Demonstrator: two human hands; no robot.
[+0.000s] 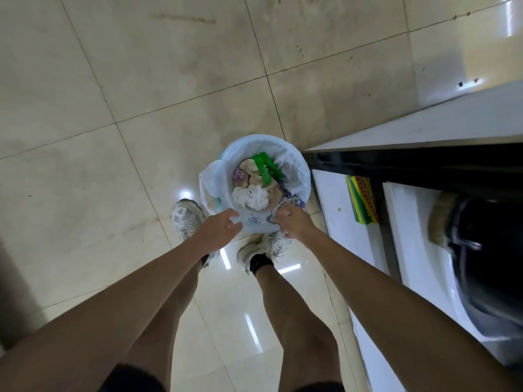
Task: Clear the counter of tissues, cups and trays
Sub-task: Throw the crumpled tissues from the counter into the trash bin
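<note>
A small bin (pixel 254 148) lined with a white plastic bag stands on the floor in front of my feet. Inside lie crumpled white tissues (pixel 253 198), beige paper, a purple scrap and a green plastic piece (pixel 267 166). My left hand (pixel 219 232) reaches down to the near rim of the bag, fingers spread and touching the plastic. My right hand (pixel 293 222) is at the near right rim, fingers curled around the bag's edge. A blue-printed white wrapper or cup (pixel 256 220) sits between the two hands at the rim.
Beige floor tiles (pixel 141 80) spread to the left and ahead. To the right stands a counter (pixel 424 131) with a dark underside and white shelves below, holding a green and yellow packet (pixel 363 199) and a dark object (pixel 486 250).
</note>
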